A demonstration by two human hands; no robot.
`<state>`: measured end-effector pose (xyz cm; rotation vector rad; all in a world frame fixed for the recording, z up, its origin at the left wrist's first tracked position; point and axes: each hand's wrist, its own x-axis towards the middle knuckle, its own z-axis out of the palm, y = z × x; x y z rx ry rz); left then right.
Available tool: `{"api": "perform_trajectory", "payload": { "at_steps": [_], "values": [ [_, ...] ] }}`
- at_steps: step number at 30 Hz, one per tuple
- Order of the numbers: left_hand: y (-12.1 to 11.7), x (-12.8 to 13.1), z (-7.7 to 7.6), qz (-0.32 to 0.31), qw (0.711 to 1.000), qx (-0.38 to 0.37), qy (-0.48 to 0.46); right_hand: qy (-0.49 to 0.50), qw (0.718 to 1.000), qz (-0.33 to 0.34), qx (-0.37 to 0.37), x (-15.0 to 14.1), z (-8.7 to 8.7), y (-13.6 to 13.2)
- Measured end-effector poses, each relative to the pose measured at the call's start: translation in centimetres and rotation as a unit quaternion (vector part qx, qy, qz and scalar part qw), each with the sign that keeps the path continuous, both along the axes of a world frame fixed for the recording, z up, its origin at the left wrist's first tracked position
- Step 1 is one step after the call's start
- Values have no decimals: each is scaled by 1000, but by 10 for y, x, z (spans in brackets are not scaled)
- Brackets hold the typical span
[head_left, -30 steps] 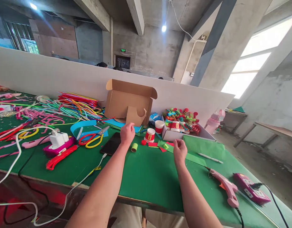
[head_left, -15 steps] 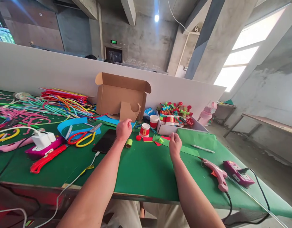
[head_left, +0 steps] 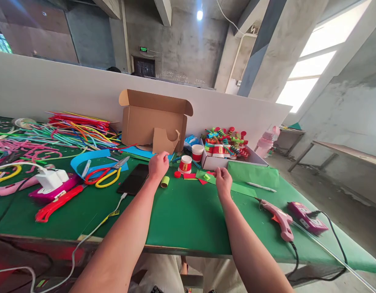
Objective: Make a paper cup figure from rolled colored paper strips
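Note:
My left hand [head_left: 158, 165] rests on the green table [head_left: 188, 219] with its fingers curled, just in front of the open cardboard box [head_left: 154, 120] and beside a black phone [head_left: 134, 179]. What the fingers hold, if anything, is hidden. A small yellow-green roll [head_left: 165, 182], a red cap [head_left: 177, 174] and a red-and-white paper cup [head_left: 185, 164] lie to its right. My right hand [head_left: 223, 180] is closed in a pinch at a green paper strip [head_left: 241, 189], beside red and green scraps [head_left: 203, 178].
Piles of coloured pipe cleaners [head_left: 74, 130], scissors [head_left: 106, 176], a white charger [head_left: 51, 179] and a red tool [head_left: 56, 201] fill the left. A white box of finished crafts [head_left: 224, 156], a green sheet [head_left: 253, 174], a pink glue gun [head_left: 278, 219] and a pink device [head_left: 306, 212] are on the right.
The view has swung a little, shifting everything leftward. My left hand has edged toward the cardboard box. My right hand has crept forward onto the green strip by the scraps.

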<state>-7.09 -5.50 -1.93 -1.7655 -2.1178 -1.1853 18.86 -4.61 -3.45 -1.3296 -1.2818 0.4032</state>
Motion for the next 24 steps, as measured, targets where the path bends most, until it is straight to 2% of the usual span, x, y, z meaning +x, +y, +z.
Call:
{"api": "perform_trajectory", "payload": {
  "at_steps": [5, 16, 21, 24],
  "values": [
    [-2, 1, 3, 1, 1000, -8, 0, 5, 1000, 19, -24, -1, 0, -2],
    [-2, 2, 2, 4, 1000, -13, 10, 17, 1000, 18, -16, -2, -1, -1],
    [-1, 1, 1, -1, 1000, -12, 16, 15, 1000, 5, -13, -1, -2, 0],
    [-1, 1, -2, -2, 1000, -6, 14, 26, 999, -27, 7, 8, -1, 4]
  ]
}}
